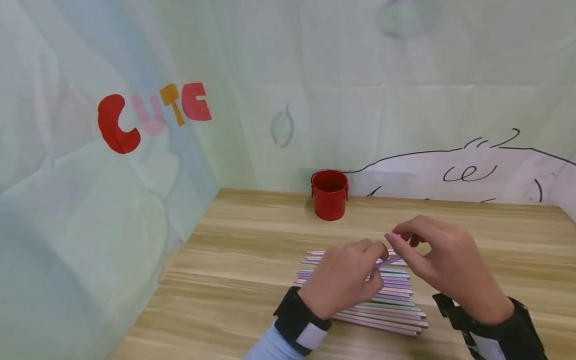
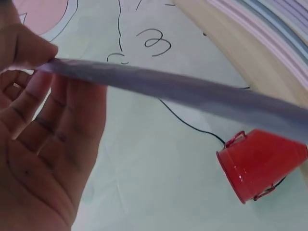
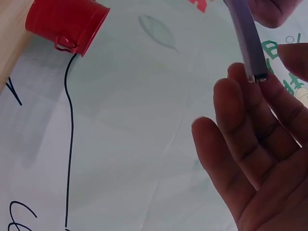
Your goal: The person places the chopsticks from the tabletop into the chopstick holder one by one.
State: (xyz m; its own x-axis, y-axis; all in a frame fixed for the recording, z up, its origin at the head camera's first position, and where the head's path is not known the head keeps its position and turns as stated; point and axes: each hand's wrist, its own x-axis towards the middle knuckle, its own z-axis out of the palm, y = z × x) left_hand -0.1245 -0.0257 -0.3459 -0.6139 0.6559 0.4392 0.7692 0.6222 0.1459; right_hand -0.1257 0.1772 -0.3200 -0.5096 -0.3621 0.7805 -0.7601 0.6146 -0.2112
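My left hand pinches a thin purple stick between thumb and fingers above a row of sticks. The left wrist view shows the purple stick slanting across close to the camera. My right hand is at the stick's other end, its thumb passing in front of it in the head view. In the right wrist view the stick's squared end lies by my loosely bent right fingers, with the thumb apart from it. Below, many pastel sticks lie side by side on the wooden table.
Behind the sticks, a small red bucket with side handles stands upright near the table's back edge. A printed cloth backdrop rises behind and to the left of the wooden table. Black straps circle both wrists.
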